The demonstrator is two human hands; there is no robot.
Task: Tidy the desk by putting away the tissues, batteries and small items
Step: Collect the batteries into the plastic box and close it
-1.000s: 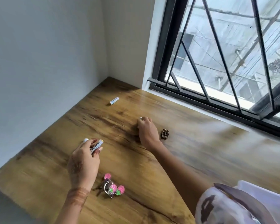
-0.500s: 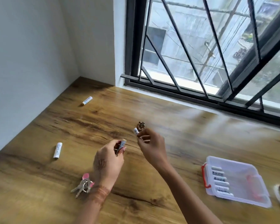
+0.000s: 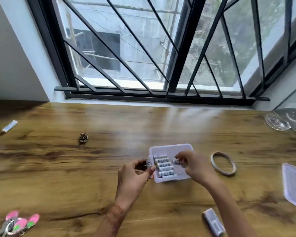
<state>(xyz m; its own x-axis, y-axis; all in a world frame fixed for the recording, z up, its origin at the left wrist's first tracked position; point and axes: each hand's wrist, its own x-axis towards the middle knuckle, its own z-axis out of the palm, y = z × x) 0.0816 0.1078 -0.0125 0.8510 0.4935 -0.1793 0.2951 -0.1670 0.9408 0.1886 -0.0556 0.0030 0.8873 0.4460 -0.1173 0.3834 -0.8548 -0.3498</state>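
While poised at the left wall of the clear plastic box [image 3: 171,147], pinches a white battery [image 3: 148,162] upright between thumb and curled fingers of the left hand [image 3: 132,177]. Grips a second battery [image 3: 176,161] in the bent fingertips of the right hand [image 3: 196,168], roughly level, above the box's open right half. Inside the box, along its left half, a row of batteries [image 3: 164,167] packed side by side from far wall to near wall. Box itself on the wooden bench [image 3: 67,168], near the middle, in front of the barred window [image 3: 143,48]. Well apart at the bench's far left, one loose battery [image 3: 9,126] lying flat. Between that and the box, a small brown trinket [image 3: 83,138]. At the near left corner, a key bunch [image 3: 19,223] with pink charms. Just right of the box, a pale ring-shaped band [image 3: 223,163], flat on the wood. At the right edge, a clear lid [image 3: 294,185], partly cut off by the frame. Near the right forearm, a grey oblong object [image 3: 213,221], too blurred to identify. At the far right, close to the window sill, a glass dish [image 3: 277,123].
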